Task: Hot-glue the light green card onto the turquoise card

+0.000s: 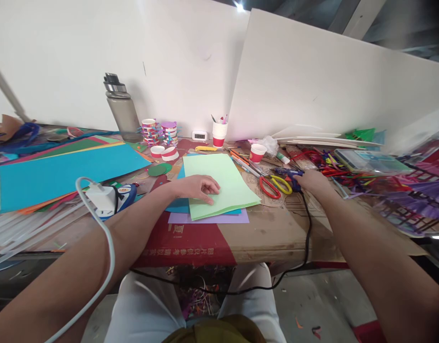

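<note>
My left hand rests palm down on the near left part of a light green paper sheet, fingers slightly spread. Under the green sheet lie a blue sheet and a purple sheet. My right hand is to the right, closed around the handle of a dark blue glue gun, whose black cord runs off the table edge. Red scissors and yellow scissors lie between the paper and my right hand.
A large blue sheet lies at the left, a white power adapter with cable by it. A grey bottle, tape rolls, paper cups stand behind. Pipe cleaners and a plastic box fill the right.
</note>
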`<state>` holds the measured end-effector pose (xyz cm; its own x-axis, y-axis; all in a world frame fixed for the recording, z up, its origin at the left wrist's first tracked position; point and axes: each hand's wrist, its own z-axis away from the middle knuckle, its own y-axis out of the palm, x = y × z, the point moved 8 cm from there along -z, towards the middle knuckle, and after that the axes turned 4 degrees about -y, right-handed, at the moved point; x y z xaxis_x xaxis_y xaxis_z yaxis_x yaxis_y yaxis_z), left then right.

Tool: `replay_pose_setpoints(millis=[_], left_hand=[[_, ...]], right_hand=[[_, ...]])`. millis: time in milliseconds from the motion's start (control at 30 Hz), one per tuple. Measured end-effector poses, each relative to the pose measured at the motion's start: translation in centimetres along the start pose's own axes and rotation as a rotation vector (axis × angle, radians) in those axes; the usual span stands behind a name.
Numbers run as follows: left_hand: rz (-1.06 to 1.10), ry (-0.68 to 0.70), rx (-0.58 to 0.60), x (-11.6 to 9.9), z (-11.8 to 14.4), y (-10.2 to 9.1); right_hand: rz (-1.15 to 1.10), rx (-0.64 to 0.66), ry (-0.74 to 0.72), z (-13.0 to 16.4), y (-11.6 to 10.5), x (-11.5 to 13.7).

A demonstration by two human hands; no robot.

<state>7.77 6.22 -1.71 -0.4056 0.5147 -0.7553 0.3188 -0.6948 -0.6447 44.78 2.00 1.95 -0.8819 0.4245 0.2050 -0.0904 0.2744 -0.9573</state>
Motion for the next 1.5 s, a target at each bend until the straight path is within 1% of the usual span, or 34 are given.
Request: replay_pose_setpoints(millis=[33,67,100,133,200,233,300,367,400,467,533,633,767,900,967,1000,1033,1067,1100,1133,1167,1200,1233,1267,1333,1400,1500], left_hand=[[-0.004,0.005,-0.006,0.0,0.0,0.0],[-0.01,0.011,-0.011,0.0,-0.1,0.1],[-0.02,0.015,-0.015,0.0,-0.1,0.1],[-0.033,0.015,-0.018,-0.1,-0.1,0.1],[-0.058,0.014,-0.022,-0.2,-0.1,0.2],[-0.067,0.017,-0.024,-0.4,-0.1,0.2],[-0.083,0.032,-0.023,-0.8,0.0,0.3],[-0.105,0.055,-0.02,-1.2,0.1,0.4],[-0.115,0.06,-0.022,-1.3,0.1,0.4],[-0.128,0.056,-0.023,-1.3,0.1,0.4],[-0.129,0.041,-0.019,-1.0,0.1,0.4],[-0.138,0.019,-0.013,-0.6,0.0,0.6],[-0.173,0.004,-0.051,-0.6,0.2,0.9],[-0.219,-0.005,-0.122,-1.6,0.3,0.9],[-0.229,-0.031,-0.163,-2.2,-0.1,0.9],[-0.235,-0.082,-0.211,-2.2,-0.3,0.8],[-0.269,-0.158,-0.291,-2.1,-0.5,0.5],[-0.328,-0.229,-0.417,-2.0,-0.4,0.0],[-0.399,-0.236,-0.53,-2.4,-0.4,-0.3],[-0.463,-0.183,-0.603,-3.0,-0.5,-0.1],[-0.535,-0.149,-0.616,-3.3,-0.7,0.5],[-0.6,-0.159,-0.586,-3.1,-0.9,1.2],[-0.637,-0.208,-0.532,-2.5,-1.1,1.9],[-0.658,-0.264,-0.441,-1.7,-1.3,2.7],[-0.707,-0.324,-0.362,-0.8,-1.2,3.3],[-0.752,-0.353,-0.337,-0.4,-1.0,3.4],[-0.797,-0.365,-0.346,-0.6,-0.9,3.2]], right_hand=[[0.104,-0.037,0.001,0.6,-0.8,0.5],[0.142,-0.08,-0.05,1.4,-1.5,1.9],[0.112,-0.107,-0.17,2.3,-1.8,4.2],[0.034,-0.12,-0.304,3.5,-2.0,6.9],[-0.158,-0.102,-0.549,6.4,-1.7,12.6],[-0.238,-0.073,-0.644,7.8,-1.3,15.3],[-0.291,0.05,-0.813,10.3,0.6,20.0],[-0.265,0.19,-0.891,12.0,3.2,22.8],[-0.229,0.259,-0.89,12.4,4.6,23.4],[-0.158,0.338,-0.864,12.7,6.8,23.5],[-0.104,0.347,-0.849,12.7,8.0,23.1],[-0.058,0.327,-0.856,12.7,8.4,22.8],[-0.05,0.316,-0.853,12.7,8.3,22.8],[-0.035,0.289,-0.876,12.7,8.7,22.9],[-0.036,0.267,-0.889,12.7,9.0,22.9],[-0.04,0.255,-0.891,12.6,9.1,22.9],[-0.042,0.245,-0.893,12.7,9.1,23.0],[-0.041,0.237,-0.898,12.7,9.1,23.0],[-0.035,0.232,-0.902,12.8,9.0,23.1],[-0.025,0.229,-0.905,12.9,8.9,23.1],[-0.013,0.231,-0.906,12.9,8.8,23.1],[0.0,0.236,-0.906,13.0,8.7,23.1],[0.014,0.245,-0.905,13.0,8.7,23.2],[0.027,0.256,-0.905,13.0,8.6,23.1],[0.048,0.277,-0.907,12.9,8.6,23.1],[0.06,0.295,-0.908,12.9,8.7,23.2],[0.07,0.299,-0.903,12.7,8.8,23.2]])
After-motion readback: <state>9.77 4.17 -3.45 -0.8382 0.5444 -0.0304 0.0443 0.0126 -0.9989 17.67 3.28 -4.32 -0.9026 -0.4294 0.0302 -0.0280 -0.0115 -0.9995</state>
